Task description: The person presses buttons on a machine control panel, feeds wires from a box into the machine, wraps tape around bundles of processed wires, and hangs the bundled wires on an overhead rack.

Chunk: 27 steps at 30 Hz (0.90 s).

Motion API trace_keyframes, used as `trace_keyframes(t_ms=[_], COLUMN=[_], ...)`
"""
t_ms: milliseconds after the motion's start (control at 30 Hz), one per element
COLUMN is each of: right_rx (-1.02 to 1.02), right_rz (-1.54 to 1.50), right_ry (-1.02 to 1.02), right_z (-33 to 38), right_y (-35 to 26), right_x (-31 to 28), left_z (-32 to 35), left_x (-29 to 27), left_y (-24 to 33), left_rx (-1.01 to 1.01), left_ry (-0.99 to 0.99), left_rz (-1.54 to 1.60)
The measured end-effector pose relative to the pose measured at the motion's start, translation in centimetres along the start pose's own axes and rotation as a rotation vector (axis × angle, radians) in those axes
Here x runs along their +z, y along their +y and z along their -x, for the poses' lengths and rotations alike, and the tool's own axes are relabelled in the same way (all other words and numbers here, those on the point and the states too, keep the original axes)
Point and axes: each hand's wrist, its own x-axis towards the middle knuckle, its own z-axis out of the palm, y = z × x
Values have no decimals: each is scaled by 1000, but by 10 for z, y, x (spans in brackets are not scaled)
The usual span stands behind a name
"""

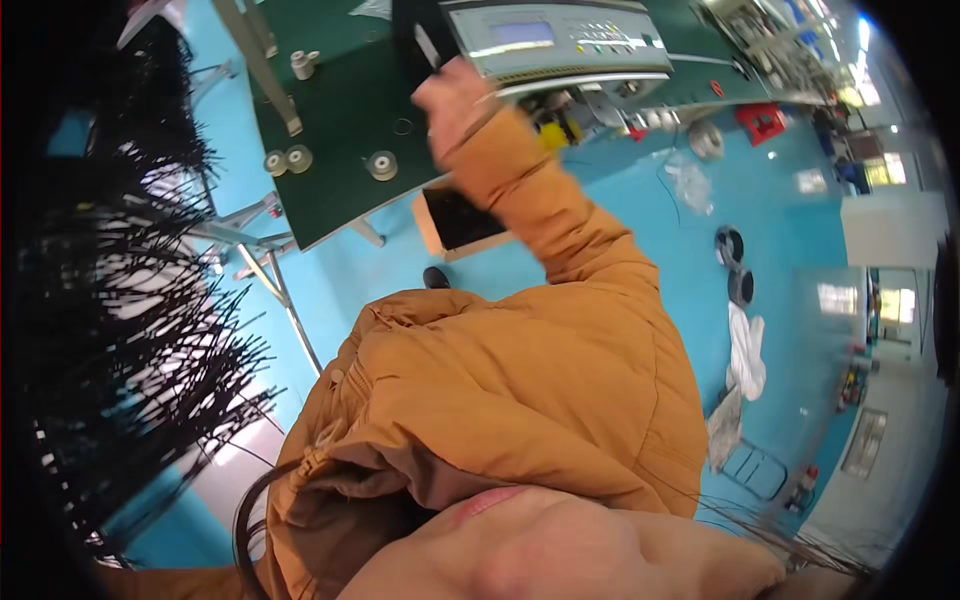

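Observation:
My right hand [457, 105] reaches forward in an orange-brown puffer sleeve to the left end of a grey control-panel machine [555, 40] with a small screen and several buttons. It is smeared by motion, so whether its fingers grip anything cannot be made out. Just beyond it stands a dark object [418, 40] with a white strip, its kind unclear; contact with it is uncertain. On the dark green tabletop [340, 110] nearby lie a spool [381, 165] and a thin ring [403, 126]. My left hand is out of view.
More small spools [298, 158] sit at the table's left corner, and a white one [302, 65] farther back. Below the front edge is an open cardboard box [430, 225] with a dark inside. A red crate [762, 122] and clear plastic [690, 182] lie on the blue floor.

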Motion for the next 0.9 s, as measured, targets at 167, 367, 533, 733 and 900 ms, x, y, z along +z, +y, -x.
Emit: trace_keyframes(t_ms=[167,367,533,733,900], right_rx=[715,774,848,238,142], right_rz=[-198,71,247,64,-546], right_ry=[85,-129,22,7,-733], right_z=[81,97,110,78,163], right_y=[195,267,289,134,24], right_x=[10,19,-27,-32,-20], left_z=[8,0,-33,-19,-40], left_x=[-11,-39,-85,-167,-54], left_y=[-1,13,104,271,259], left_rx=[19,65,300,721,416], left_ry=[-42,51,247,370,-148], left_rz=[-120,-187,-197,-277,-381])
